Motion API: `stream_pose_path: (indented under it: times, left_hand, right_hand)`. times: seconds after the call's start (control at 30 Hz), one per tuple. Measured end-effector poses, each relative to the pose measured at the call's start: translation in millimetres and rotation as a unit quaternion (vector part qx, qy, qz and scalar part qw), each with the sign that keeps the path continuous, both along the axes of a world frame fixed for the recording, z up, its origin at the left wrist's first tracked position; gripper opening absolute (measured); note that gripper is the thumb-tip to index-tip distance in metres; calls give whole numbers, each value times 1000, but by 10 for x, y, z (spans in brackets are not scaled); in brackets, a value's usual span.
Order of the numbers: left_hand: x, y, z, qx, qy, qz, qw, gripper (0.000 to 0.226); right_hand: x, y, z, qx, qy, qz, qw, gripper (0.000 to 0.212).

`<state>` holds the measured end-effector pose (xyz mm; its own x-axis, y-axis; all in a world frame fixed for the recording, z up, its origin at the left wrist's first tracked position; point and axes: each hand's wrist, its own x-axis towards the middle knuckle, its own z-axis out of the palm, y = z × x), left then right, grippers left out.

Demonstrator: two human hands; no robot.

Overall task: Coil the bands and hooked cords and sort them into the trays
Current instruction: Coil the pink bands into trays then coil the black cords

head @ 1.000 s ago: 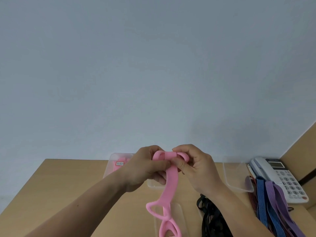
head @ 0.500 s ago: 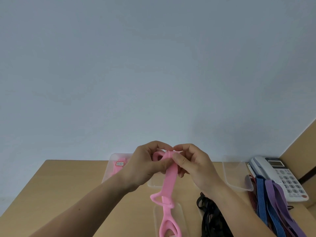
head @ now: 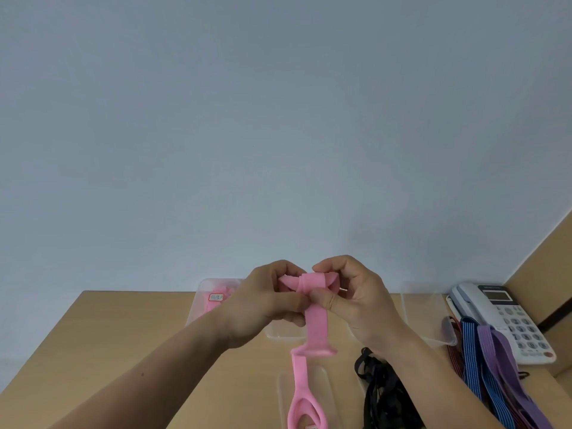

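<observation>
Our left hand (head: 263, 305) and right hand (head: 356, 301) both pinch the half-wound pink band (head: 313, 320) above the desk's (head: 123, 335) middle; a pink item (head: 216, 298) lies in the far tray (head: 194, 314); black cords (head: 380, 391) and striped cords (head: 483, 370) by the right edge look unsorted.

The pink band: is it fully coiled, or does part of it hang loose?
Partly coiled. The top of the pink band is wound between the left hand and right hand; the rest hangs down loose.

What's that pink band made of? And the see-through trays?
Pink band: likely soft rubber or silicone, matte; it bends smoothly and wraps round itself without creasing. Tray: probably clear hard plastic, slightly glossy; the table shows through its walls.
</observation>
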<state>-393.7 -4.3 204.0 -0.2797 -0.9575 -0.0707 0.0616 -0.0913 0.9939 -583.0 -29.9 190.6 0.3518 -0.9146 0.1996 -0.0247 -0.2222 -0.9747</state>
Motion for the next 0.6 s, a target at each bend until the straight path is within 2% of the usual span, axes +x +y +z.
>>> stream_pose_path:
  times: [0.1, 0.23, 0.33, 0.4, 0.5, 0.6]
  left_hand:
    - [0, 16, 28, 37, 57, -15, 998, 32]
    - [-40, 18, 12, 55, 81, 13, 995, 35]
    - [-41, 22, 1, 29, 76, 30, 996, 32]
    - [-37, 26, -3, 4, 67, 35, 997, 29]
    - [-38, 13, -30, -39, 38, 52, 997, 22]
    - [-30, -6, -55, -63, 19, 67, 996, 21]
  right_hand:
    - [-8, 18, 0, -10, 10, -5, 1000, 30]
    - [3, 35, -12, 2, 5, 3, 1000, 38]
    - [-37, 19, -2, 48, -32, 38, 998, 53]
    - [-34, 9, 20, 78, -45, 48, 995, 53]
    - [20, -1, 70, 103, -21, 8, 994, 42]
    - [28, -10, 84, 121, 17, 2, 992, 56]
